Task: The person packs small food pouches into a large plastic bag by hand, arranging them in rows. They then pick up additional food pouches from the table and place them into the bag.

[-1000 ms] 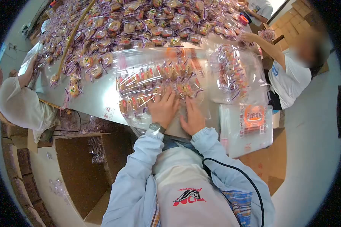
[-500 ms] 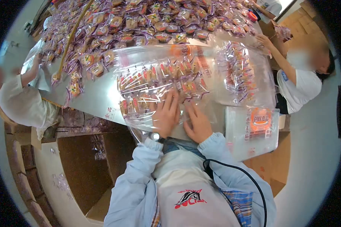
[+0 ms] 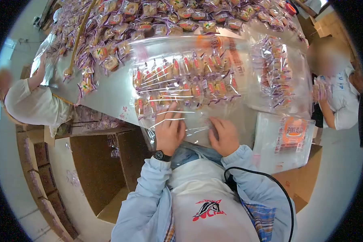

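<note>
The left hand (image 3: 170, 131) lies open, fingers extended over the near part of a clear printed plastic bag (image 3: 205, 111); the right hand (image 3: 226, 135), loosely bent with thumb apart, is at the bag's near right part. The bag lies on the table (image 3: 105, 99), individually wrapped pastries (image 3: 195, 90) in rows inside, beside flat printed bags (image 3: 284, 143).

The left hand (image 3: 170, 131) and right hand (image 3: 226, 136) have drawn back toward the near end of the clear bag (image 3: 195, 129) — and the right-side co-worker's arm (image 3: 328, 115) has left the bench (image 3: 105, 97).
</note>
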The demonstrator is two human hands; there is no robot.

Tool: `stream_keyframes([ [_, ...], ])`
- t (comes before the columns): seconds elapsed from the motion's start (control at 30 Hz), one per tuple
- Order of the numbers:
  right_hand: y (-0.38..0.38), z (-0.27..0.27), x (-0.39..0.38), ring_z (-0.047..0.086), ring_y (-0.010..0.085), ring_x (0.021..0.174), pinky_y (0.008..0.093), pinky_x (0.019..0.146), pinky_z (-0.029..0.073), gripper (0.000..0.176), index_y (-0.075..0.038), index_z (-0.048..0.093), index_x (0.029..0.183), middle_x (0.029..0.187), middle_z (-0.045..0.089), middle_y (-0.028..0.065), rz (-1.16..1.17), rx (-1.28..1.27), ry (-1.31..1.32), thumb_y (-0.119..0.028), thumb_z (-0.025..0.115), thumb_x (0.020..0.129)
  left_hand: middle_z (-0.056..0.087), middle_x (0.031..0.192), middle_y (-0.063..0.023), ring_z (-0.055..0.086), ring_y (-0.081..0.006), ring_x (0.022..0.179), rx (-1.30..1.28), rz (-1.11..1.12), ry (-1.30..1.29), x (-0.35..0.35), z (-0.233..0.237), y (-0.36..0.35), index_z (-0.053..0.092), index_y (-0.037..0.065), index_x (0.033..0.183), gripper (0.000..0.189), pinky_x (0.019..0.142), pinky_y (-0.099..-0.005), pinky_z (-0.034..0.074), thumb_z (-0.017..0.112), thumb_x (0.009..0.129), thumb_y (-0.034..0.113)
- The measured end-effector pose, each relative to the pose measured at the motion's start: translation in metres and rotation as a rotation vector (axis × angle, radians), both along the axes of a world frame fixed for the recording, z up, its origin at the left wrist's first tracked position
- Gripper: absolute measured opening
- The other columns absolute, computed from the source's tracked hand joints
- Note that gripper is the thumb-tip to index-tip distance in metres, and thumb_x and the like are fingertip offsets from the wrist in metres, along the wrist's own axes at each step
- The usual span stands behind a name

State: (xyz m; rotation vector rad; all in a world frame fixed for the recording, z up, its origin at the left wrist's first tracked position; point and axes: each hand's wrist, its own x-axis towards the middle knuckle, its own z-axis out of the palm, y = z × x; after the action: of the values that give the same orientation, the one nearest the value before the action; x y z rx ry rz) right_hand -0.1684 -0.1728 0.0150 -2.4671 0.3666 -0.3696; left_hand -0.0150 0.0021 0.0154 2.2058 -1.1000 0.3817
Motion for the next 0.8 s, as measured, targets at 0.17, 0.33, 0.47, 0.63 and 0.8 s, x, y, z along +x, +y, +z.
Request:
stream_keyframes([
  [0.17, 0.0, -0.004, 0.008, 0.063, 0.0362, 0.102, 0.0469, 0.089, 0.05, 0.034, -0.005, 0.068, 0.118, 0.114, 0.067, 0.0161, -0.041, -0.002, -0.002, -0.013, 0.069, 0.085, 0.063, 0.14, -0.0152, 0.052, -0.0374, 0.134, 0.062, 0.147, -0.171, -0.015, -0.005, 0.014, 0.071, 0.007, 0.121, 0.042, 0.115, -0.0584, 0.034, 0.076, 0.081, 0.017],
  [0.33, 0.0, -0.008, 0.018, 0.061, 0.0353, 0.096, 0.0467, 0.084, 0.048, 0.028, -0.007, 0.07, 0.11, 0.105, 0.065, 0.0133, -0.057, -0.077, -0.03, -0.013, 0.071, 0.082, 0.048, 0.156, -0.0157, 0.035, -0.0397, 0.149, 0.209, 0.279, 0.0, -0.006, -0.002, 0.02, 0.056, 0.011, 0.146, 0.068, 0.12, -0.0612, 0.021, 0.075, 0.082, 0.024],
  [0.47, 0.001, -0.012, 0.025, 0.058, 0.0356, 0.092, 0.0467, 0.08, 0.046, 0.025, -0.009, 0.07, 0.106, 0.096, 0.062, 0.0116, -0.086, -0.113, -0.024, -0.013, 0.072, 0.081, 0.046, 0.156, -0.0162, 0.035, -0.0412, 0.148, 0.323, 0.29, -0.034, 0.0, 0.004, 0.014, 0.06, 0.01, 0.141, 0.063, 0.121, -0.0629, 0.02, 0.074, 0.083, 0.027],
  [0.63, 0.0, -0.016, 0.029, 0.056, 0.0354, 0.091, 0.0472, 0.079, 0.045, 0.024, -0.008, 0.068, 0.104, 0.096, 0.061, 0.0128, -0.067, -0.132, -0.001, -0.013, 0.072, 0.08, 0.048, 0.153, -0.0165, 0.038, -0.0379, 0.146, 0.319, 0.28, 0.058, 0.006, 0.017, 0.012, 0.06, 0.01, 0.139, 0.06, 0.121, -0.063, 0.016, 0.074, 0.084, 0.028],
  [0.8, -0.002, -0.013, 0.028, 0.056, 0.0351, 0.091, 0.0474, 0.079, 0.045, 0.027, -0.008, 0.067, 0.104, 0.097, 0.061, 0.013, -0.062, -0.163, 0.04, -0.012, 0.072, 0.078, 0.042, 0.159, -0.0135, 0.032, -0.0369, 0.15, 0.415, 0.243, 0.079, 0.012, 0.015, 0.015, 0.055, 0.01, 0.145, 0.068, 0.122, -0.0596, 0.011, 0.076, 0.084, 0.03],
])
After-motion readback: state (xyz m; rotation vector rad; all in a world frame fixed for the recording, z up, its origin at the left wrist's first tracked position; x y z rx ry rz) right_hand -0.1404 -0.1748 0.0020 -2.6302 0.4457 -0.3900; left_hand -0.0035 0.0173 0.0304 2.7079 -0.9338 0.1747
